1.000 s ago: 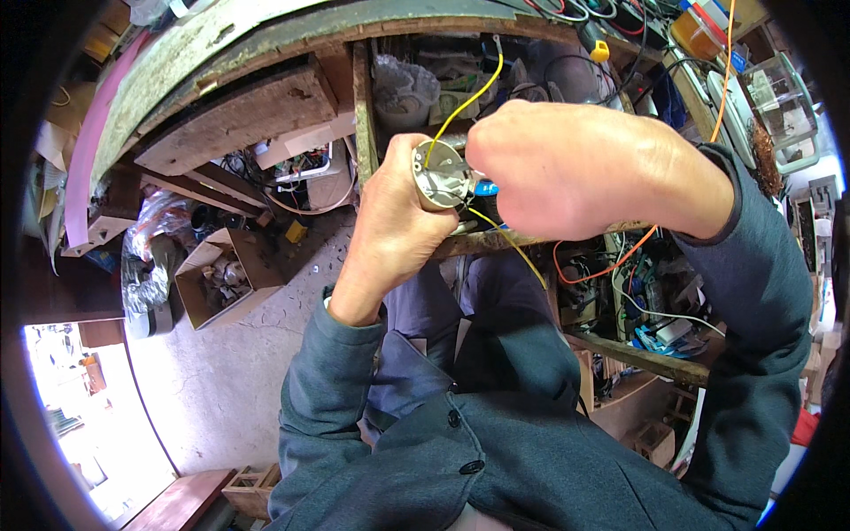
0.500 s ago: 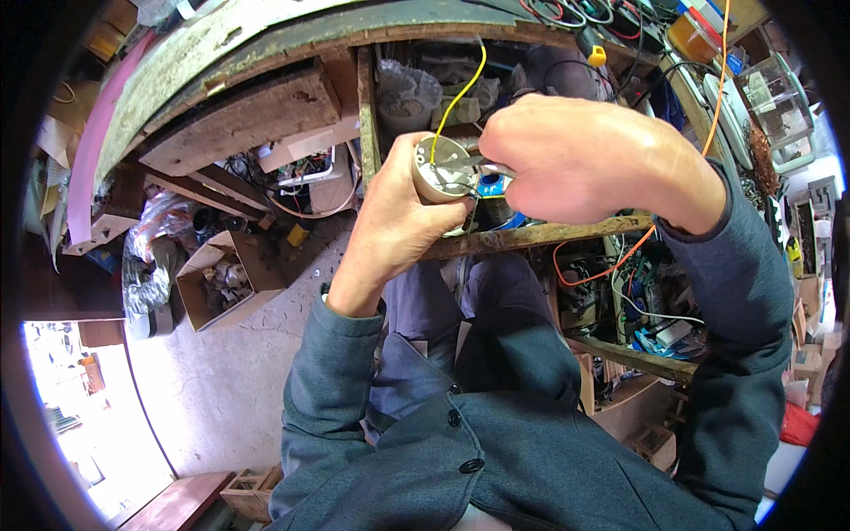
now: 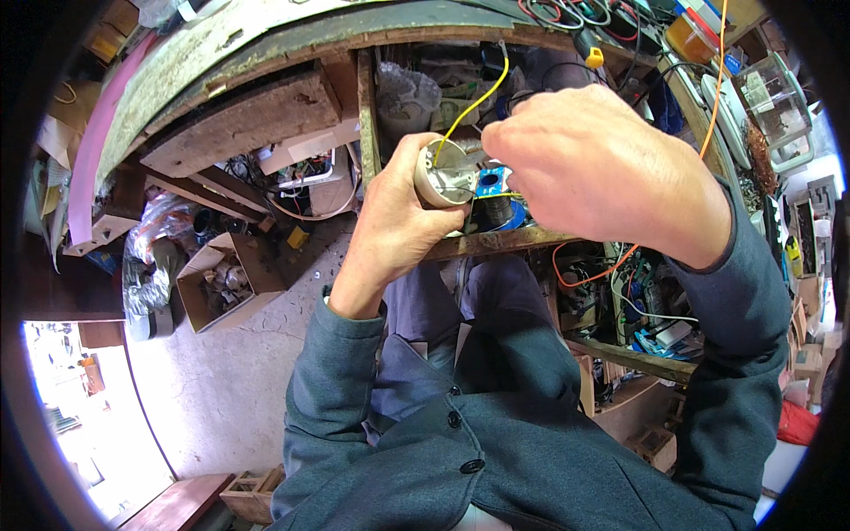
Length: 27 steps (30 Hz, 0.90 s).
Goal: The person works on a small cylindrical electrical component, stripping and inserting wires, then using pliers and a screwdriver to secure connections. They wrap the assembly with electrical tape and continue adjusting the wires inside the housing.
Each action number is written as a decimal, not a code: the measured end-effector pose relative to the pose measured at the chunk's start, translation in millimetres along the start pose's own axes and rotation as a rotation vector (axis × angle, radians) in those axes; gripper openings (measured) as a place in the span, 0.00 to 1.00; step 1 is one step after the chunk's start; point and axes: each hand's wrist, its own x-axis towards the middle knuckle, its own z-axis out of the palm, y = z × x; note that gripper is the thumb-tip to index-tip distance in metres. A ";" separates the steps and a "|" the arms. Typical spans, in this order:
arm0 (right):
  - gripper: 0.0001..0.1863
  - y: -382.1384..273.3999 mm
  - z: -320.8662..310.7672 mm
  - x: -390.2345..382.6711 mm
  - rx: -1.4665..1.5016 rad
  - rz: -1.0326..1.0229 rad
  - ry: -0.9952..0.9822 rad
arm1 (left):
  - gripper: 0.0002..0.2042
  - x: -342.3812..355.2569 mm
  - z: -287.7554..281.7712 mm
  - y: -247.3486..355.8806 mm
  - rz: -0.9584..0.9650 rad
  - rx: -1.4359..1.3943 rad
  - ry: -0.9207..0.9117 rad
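My left hand (image 3: 390, 217) is wrapped round a cream round housing (image 3: 428, 183), shaped like a short cup, with its open face tilted toward the right. A stiff yellow wire (image 3: 469, 108) rises from inside it and curves up over the open drawer. Close to the housing's right side, my right hand (image 3: 593, 159) is closed, its back toward me. Its fingertips are hidden, so what they pinch does not show. A short yellow strand (image 3: 505, 195) runs from the housing toward its fingers. Below them, a spool with blue ends (image 3: 492, 182) lies in the drawer.
The wooden drawer (image 3: 496, 245) stands open above my knees. A workbench edge (image 3: 292, 49) curves along the far side. At left on the floor is a cardboard box (image 3: 226, 283) of scraps. An orange cable (image 3: 602, 276) crosses a lower compartment of tangled wires at right.
My right hand has turned and lifted slightly; the metal tool tip seen in the housing before no longer shows there. The yellow wire's free end has swung right, and the housing has tilted.
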 end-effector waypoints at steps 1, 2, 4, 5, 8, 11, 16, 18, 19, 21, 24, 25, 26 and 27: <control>0.04 -0.4 -1.2 0.7 -0.034 -0.015 0.008 | 0.31 -0.2 0.1 0.2 -0.002 -0.008 -0.001; 0.04 -1.0 -3.3 2.4 -0.068 -0.028 0.015 | 0.30 -0.2 0.4 0.1 -0.003 -0.017 -0.002; 0.04 0.2 -4.3 5.9 -0.134 -0.068 0.024 | 0.30 -0.3 0.4 0.1 0.003 -0.025 -0.009; 0.05 2.7 -4.5 8.4 -0.164 -0.095 0.025 | 0.30 -0.5 -0.4 0.9 0.010 -0.024 -0.013; 0.06 7.5 -5.1 13.5 -0.211 -0.162 0.034 | 0.30 -1.3 -2.7 1.6 -0.011 -0.101 -0.038; 0.06 9.7 -6.3 15.3 -0.215 -0.208 0.036 | 0.31 -1.8 -5.6 4.5 -0.038 -0.135 -0.068; 0.06 21.4 -5.2 21.2 -0.165 -0.227 0.001 | 0.32 -2.3 -10.9 11.4 -0.042 -0.125 -0.102; 0.07 26.9 -4.8 23.7 -0.113 -0.211 -0.017 | 0.33 -2.8 -13.0 13.6 -0.033 -0.126 -0.116; 0.07 29.9 -4.2 24.5 -0.087 -0.202 -0.026 | 0.33 -2.8 -13.3 13.4 -0.033 -0.123 -0.116; 0.08 32.1 -2.1 25.5 -0.024 -0.191 -0.034 | 0.32 -2.7 -13.0 11.2 -0.033 -0.118 -0.116; 0.08 29.7 -2.4 25.9 0.005 -0.177 -0.045 | 0.32 -3.8 -13.2 12.8 -0.033 -0.092 -0.107; 0.09 26.4 -2.2 25.7 -0.003 -0.172 -0.053 | 0.32 -4.0 -12.3 11.5 -0.036 -0.082 -0.101; 0.09 20.9 -4.6 26.3 -0.010 -0.165 -0.061 | 0.32 -4.1 -10.8 10.2 -0.040 -0.071 -0.096; 0.09 16.2 -9.0 26.9 0.004 -0.136 -0.092 | 0.31 -4.3 -9.8 9.5 -0.045 -0.060 -0.091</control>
